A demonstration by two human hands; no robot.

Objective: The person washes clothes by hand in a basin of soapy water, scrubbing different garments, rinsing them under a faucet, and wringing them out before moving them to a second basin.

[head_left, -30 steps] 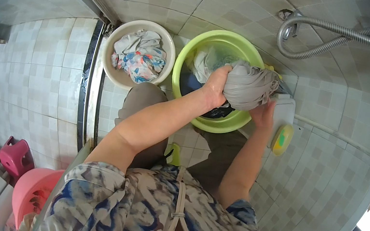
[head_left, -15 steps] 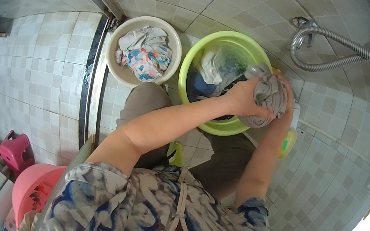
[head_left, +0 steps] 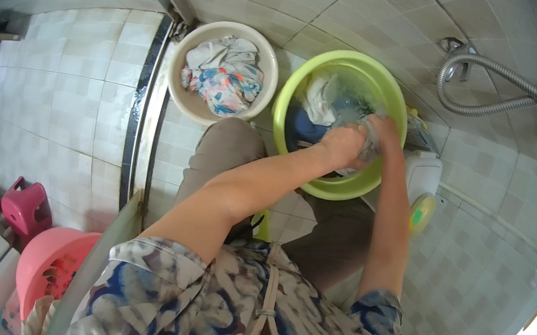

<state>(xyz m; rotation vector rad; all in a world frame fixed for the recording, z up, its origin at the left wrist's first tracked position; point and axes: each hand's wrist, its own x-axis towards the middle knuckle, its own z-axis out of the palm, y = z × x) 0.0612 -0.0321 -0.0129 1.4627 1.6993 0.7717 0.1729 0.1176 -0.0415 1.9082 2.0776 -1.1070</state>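
A lime-green basin (head_left: 282, 116) with water and soaked laundry sits between my knees and the wall. Low inside its right part, my left hand (head_left: 345, 145) is closed on a wet grey garment (head_left: 370, 144). Close beside it, my right hand (head_left: 384, 130) also grips that garment, near the basin's right rim. Much of the cloth is hidden by my fingers. A white cloth (head_left: 321, 100) and a dark blue cloth (head_left: 306, 128) lie in the water to the left of my hands.
On the left stands a cream basin (head_left: 175, 77) holding a grey and floral garment (head_left: 227, 82). A metal shower hose (head_left: 484, 108) hangs at the right wall. A scrub brush (head_left: 422, 214) lies right of the green basin. A pink stool (head_left: 27, 209) and pink tub (head_left: 39, 264) stand lower left.
Both hands have gone down into the green basin with the grey garment, which was held bunched up over the rim before. The view has shifted slightly.
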